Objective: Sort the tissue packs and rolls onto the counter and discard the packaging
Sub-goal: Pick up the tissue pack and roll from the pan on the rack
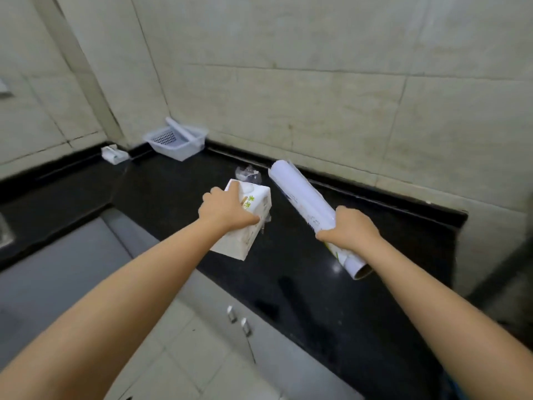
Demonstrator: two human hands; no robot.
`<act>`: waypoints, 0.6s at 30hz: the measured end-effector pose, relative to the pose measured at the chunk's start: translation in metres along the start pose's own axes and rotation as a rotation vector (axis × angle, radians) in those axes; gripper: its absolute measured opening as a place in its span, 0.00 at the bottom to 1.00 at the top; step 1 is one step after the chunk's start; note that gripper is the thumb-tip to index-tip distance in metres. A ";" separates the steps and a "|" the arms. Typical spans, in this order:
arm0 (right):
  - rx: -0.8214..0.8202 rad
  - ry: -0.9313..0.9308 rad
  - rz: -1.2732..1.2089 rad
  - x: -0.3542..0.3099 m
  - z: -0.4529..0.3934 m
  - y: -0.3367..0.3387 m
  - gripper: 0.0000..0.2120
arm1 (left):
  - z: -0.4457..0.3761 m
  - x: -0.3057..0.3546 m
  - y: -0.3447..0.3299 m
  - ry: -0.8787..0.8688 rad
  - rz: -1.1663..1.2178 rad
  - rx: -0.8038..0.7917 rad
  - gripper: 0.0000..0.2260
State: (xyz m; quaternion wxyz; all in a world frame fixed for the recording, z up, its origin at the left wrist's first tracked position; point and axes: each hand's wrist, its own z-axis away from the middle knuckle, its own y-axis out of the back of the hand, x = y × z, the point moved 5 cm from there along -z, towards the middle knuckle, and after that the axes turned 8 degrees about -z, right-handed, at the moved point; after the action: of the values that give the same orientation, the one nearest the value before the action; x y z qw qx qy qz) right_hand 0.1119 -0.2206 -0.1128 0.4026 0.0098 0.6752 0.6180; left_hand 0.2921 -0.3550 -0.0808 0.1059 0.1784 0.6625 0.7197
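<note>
Head view: the long wrapped roll [305, 202], held near one end by the right hand [350, 230], may lever down and slip (its far end is unsupported). The left hand [227, 210] has its fingers [235, 187] clamped over the tissue pack [245, 223], above the black bench [331, 298]. Both arms are extended.

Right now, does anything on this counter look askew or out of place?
Yes. The white basket in the back corner sits tipped, leaning against the wall rather than flat. Crumpled clear plastic wrap lies loose on the black counter behind the tissue pack.
</note>
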 end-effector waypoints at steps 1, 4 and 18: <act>-0.007 -0.021 -0.014 -0.003 -0.005 -0.016 0.16 | -0.005 -0.011 -0.007 0.001 -0.002 -0.021 0.36; -0.023 -0.086 -0.028 -0.006 -0.022 -0.052 0.17 | -0.026 -0.030 -0.030 -0.018 -0.001 -0.088 0.36; 0.056 -0.439 -0.105 0.090 -0.100 -0.119 0.20 | -0.133 0.040 -0.151 -0.231 0.032 -0.267 0.31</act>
State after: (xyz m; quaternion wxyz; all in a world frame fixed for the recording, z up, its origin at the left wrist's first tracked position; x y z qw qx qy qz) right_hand 0.0535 -0.2856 -0.2698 0.5711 0.1201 0.5880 0.5601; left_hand 0.1901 -0.4461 -0.2332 0.1927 0.2545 0.5416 0.7777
